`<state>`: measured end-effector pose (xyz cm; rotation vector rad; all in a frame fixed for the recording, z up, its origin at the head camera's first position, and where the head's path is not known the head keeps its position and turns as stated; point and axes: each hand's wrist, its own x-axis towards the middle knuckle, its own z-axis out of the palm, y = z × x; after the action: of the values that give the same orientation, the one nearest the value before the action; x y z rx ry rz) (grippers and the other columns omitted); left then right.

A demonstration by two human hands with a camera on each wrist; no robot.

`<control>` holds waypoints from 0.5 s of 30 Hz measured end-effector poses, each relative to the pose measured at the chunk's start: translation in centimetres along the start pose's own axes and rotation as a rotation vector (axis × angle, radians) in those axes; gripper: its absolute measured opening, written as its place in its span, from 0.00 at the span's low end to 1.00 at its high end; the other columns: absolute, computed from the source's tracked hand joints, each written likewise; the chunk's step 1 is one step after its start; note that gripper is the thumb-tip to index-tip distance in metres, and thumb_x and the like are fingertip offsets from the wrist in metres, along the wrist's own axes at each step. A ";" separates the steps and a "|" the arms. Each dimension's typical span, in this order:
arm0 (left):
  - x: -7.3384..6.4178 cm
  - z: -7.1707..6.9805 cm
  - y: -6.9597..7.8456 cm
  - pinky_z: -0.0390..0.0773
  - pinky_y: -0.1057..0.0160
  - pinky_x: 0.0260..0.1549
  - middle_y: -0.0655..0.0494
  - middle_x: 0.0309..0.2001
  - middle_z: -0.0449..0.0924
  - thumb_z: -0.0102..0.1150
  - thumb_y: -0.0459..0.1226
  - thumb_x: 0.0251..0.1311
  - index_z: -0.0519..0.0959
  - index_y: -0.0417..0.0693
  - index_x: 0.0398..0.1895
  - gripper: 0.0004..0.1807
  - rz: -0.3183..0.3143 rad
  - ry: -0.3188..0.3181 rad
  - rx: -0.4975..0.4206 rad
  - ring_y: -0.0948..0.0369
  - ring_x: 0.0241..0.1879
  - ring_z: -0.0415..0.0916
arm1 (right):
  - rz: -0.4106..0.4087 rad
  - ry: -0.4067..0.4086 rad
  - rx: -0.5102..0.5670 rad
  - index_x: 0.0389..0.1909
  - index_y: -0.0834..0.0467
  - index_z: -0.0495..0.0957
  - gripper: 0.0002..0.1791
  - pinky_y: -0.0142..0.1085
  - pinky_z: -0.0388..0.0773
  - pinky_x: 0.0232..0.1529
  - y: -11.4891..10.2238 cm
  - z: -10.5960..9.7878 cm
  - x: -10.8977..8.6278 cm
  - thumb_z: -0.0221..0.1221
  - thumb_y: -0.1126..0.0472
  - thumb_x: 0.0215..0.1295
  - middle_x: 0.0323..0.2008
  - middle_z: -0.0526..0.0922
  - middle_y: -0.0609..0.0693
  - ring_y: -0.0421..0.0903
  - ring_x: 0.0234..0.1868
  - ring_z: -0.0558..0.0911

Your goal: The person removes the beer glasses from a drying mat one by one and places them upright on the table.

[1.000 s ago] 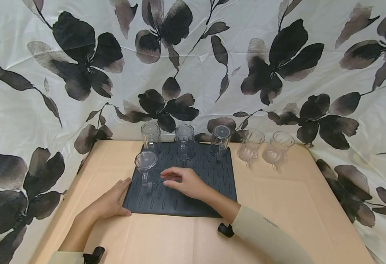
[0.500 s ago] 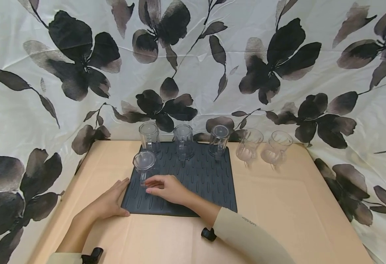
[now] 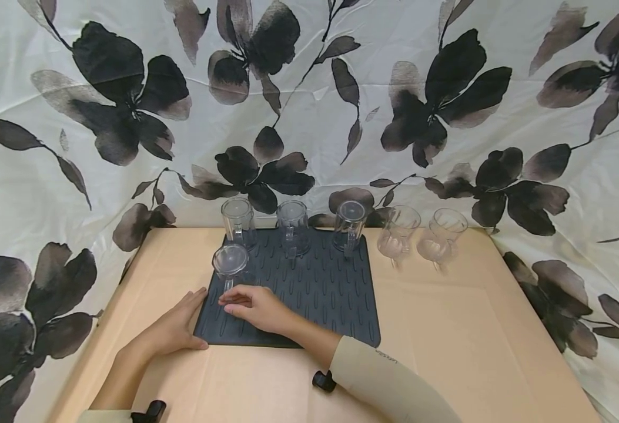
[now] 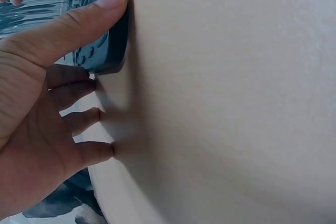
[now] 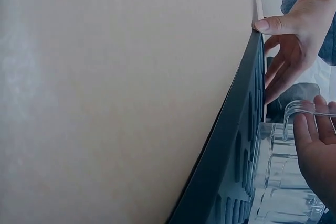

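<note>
In the head view, my left hand [image 3: 170, 328] lies at the left front corner of a dark ribbed drying mat [image 3: 309, 311]. Its thumb touches the front edge and its fingers spread along the left side. My right hand [image 3: 256, 306] is over the mat's left part, fingers loosely bent, at the handle of an upside-down clear glass mug [image 3: 230, 259]. The right wrist view shows fingertips beside that handle [image 5: 310, 109]; whether they touch it I cannot tell. Three more upturned mugs stand along the mat's back: left [image 3: 238, 222], middle [image 3: 293, 226] and right [image 3: 349, 225].
Two clear glass mugs, one nearer the mat [image 3: 399, 232] and one farther right [image 3: 442, 235], stand mouth up on the tan table [image 3: 447, 329]. A floral cloth [image 3: 341, 106] hangs behind the table and along both sides.
My right hand has moved left and slightly toward me, from beside the front mug to its handle. The left hand stays at the mat's corner, and the mugs keep their places.
</note>
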<state>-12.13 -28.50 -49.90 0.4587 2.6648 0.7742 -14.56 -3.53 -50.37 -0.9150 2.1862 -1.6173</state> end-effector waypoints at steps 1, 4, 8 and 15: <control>0.0 0.0 0.0 0.54 0.25 0.70 0.26 0.79 0.50 0.86 0.44 0.38 0.53 0.27 0.78 0.68 -0.006 -0.001 -0.007 0.26 0.77 0.42 | -0.004 0.009 0.001 0.58 0.59 0.82 0.15 0.22 0.81 0.54 0.1 0.0 0.0 0.60 0.59 0.76 0.55 0.88 0.50 0.30 0.53 0.85; 0.0 0.1 -0.1 0.53 0.25 0.71 0.26 0.79 0.49 0.86 0.44 0.38 0.53 0.27 0.78 0.68 -0.011 0.000 -0.009 0.26 0.77 0.42 | -0.014 0.040 0.005 0.54 0.60 0.83 0.12 0.23 0.82 0.51 0.2 0.1 0.1 0.60 0.60 0.76 0.51 0.89 0.51 0.29 0.50 0.86; 0.1 0.1 -0.1 0.53 0.26 0.71 0.27 0.79 0.49 0.86 0.43 0.38 0.53 0.27 0.78 0.68 -0.018 0.001 -0.007 0.26 0.78 0.41 | -0.020 0.081 0.022 0.50 0.59 0.85 0.10 0.23 0.83 0.49 0.5 0.0 0.1 0.59 0.61 0.76 0.47 0.91 0.50 0.29 0.48 0.87; 0.3 0.2 -0.3 0.53 0.26 0.71 0.27 0.79 0.49 0.86 0.44 0.38 0.53 0.28 0.79 0.68 -0.024 -0.010 -0.008 0.27 0.78 0.41 | -0.043 0.122 0.048 0.48 0.59 0.86 0.10 0.25 0.85 0.47 0.7 -0.3 0.1 0.59 0.61 0.76 0.45 0.91 0.51 0.32 0.47 0.88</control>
<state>-12.40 -28.50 -50.30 0.4265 2.6520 0.7733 -15.03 -3.25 -50.93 -0.8775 2.2100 -1.7816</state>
